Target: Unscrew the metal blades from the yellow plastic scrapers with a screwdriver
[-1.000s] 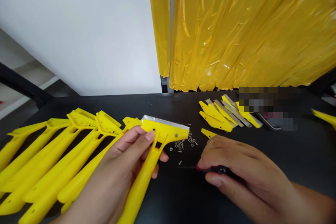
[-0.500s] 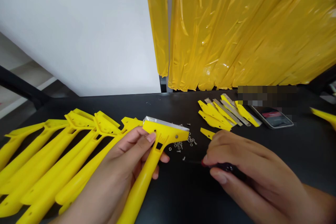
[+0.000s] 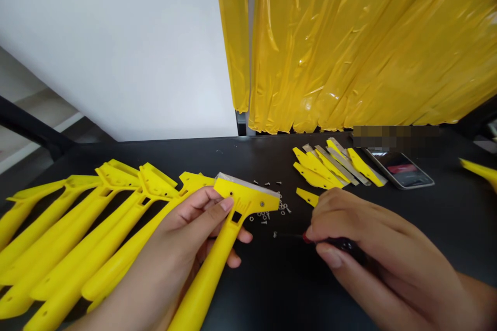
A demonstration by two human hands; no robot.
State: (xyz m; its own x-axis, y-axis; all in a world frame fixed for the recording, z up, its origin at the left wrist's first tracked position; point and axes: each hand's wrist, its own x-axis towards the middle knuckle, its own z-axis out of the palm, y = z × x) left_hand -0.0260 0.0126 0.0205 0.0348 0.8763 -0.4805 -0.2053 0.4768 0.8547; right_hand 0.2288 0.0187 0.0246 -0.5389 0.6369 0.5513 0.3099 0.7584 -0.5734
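Above the flat black tabletop (image 3: 287,284), a yellow plastic scraper (image 3: 227,240), metal edge (image 3: 240,182) outward, is clamped in the left hand (image 3: 190,232); across open room, apparently a red-and-black screwdriver (image 3: 344,243) is pinched in the right hand (image 3: 384,238).

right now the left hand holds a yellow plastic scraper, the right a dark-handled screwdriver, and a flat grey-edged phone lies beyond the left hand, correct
Wrong side: the head view shows the flat grey-edged phone beyond the right hand, not the left hand. The yellow plastic scraper and dark-handled screwdriver are held as you say.
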